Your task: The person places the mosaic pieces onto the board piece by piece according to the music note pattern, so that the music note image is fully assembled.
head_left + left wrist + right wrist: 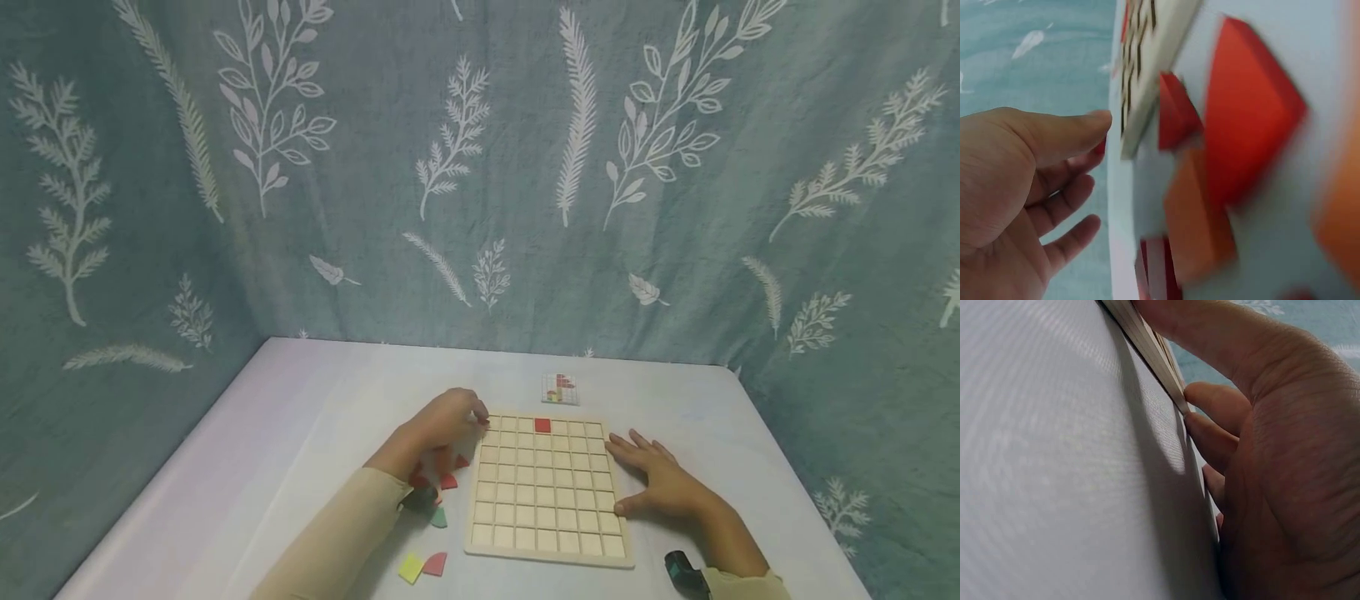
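Observation:
A wooden grid board (547, 492) lies on the white table with one red square tile (542, 426) in its far row. At the board's far left corner my left hand (442, 421) pinches a small red tile (1100, 146) between thumb and forefinger; the fingers hide most of it. My right hand (660, 483) rests at the board's right edge, fingers spread, with the thumb and fingertips touching the side. A small pattern card (560, 389) showing a coloured grid design lies just beyond the board.
Left of the board lie several loose red and orange pieces (1247, 112), partly under my left wrist. Nearer me are a green piece (438, 517), a yellow square (411, 568) and a pink-red quarter-round piece (435, 564). A leaf-patterned curtain (480, 167) encloses the table.

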